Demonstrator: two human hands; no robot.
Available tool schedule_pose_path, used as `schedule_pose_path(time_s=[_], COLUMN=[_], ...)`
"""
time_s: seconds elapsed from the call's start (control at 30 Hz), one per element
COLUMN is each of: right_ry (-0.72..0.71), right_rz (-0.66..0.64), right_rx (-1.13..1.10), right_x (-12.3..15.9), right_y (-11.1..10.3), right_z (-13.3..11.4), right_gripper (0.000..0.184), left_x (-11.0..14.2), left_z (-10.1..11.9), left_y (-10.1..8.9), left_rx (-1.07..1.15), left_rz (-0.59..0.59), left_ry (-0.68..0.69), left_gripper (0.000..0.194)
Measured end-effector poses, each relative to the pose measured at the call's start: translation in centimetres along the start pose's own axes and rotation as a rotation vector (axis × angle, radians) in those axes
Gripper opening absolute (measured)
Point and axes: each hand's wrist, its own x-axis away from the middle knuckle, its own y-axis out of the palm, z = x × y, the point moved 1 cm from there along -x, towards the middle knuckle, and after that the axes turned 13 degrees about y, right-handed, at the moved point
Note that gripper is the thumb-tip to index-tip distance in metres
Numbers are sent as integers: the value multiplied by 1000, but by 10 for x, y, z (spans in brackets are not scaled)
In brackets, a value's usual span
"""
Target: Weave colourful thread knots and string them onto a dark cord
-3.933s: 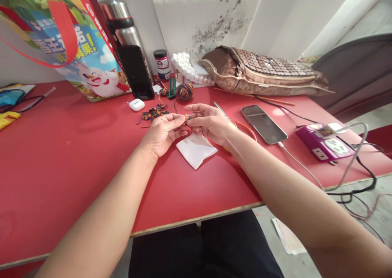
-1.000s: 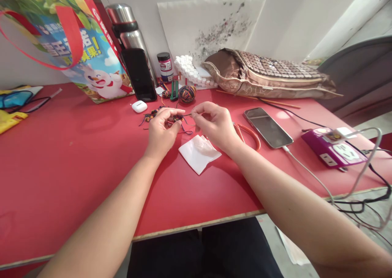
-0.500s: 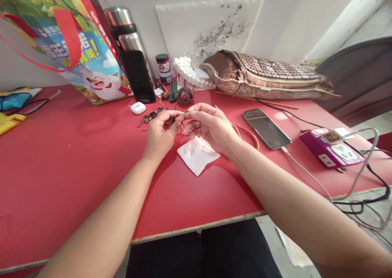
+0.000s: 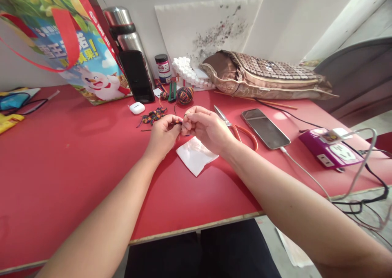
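My left hand (image 4: 163,135) pinches a small dark multicoloured piece of yarn (image 4: 175,123) between thumb and forefinger. Close against it, my right hand (image 4: 206,126) has its fingers curled and pinched on the yarn's end, most of which they hide. A ball of multicoloured yarn (image 4: 185,95) lies just beyond the hands. Left of it is a knotted multicoloured yarn piece (image 4: 154,116). Below the hands lies a folded white tissue (image 4: 196,157). Scissors with orange handles (image 4: 249,137) rest to the right, partly behind my right hand.
On the red table (image 4: 76,167) stand a printed bag (image 4: 104,84), a steel flask (image 4: 131,43), a dark upright phone (image 4: 136,77) and a paint jar (image 4: 163,68). A white earphone case (image 4: 136,108) sits left. Rightward are a charging phone (image 4: 266,128), a purple power strip (image 4: 332,147) and cables.
Both hands have lowered slightly and come closer together. My right hand's fingers have curled in more, and the scissor blades now show beside it.
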Motion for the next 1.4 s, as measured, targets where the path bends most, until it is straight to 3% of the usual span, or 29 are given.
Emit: schedule_pose_path(time_s=[0.17, 0.43, 0.73, 1.07, 1.4], right_ry=[-2, -69, -86, -82, -106], right_rz=[16, 151, 92, 99, 131], right_rx=[-15, -24, 25, 40, 49], right_x=[1, 6, 5, 7, 11], right_y=[3, 8, 10, 12, 15], right_z=[0, -2, -4, -3, -5], right_gripper=[9, 14, 12, 11, 13], left_x=[1, -1, 3, 2, 2], left_z=[0, -4, 1, 0, -1], left_y=[2, 2, 4, 1, 1], left_rx=[35, -24, 32, -44, -17], left_rz=[-31, -43, -130, -91, -54], left_ry=[-29, -34, 30, 54, -34], left_gripper=[1, 5, 16, 6, 9])
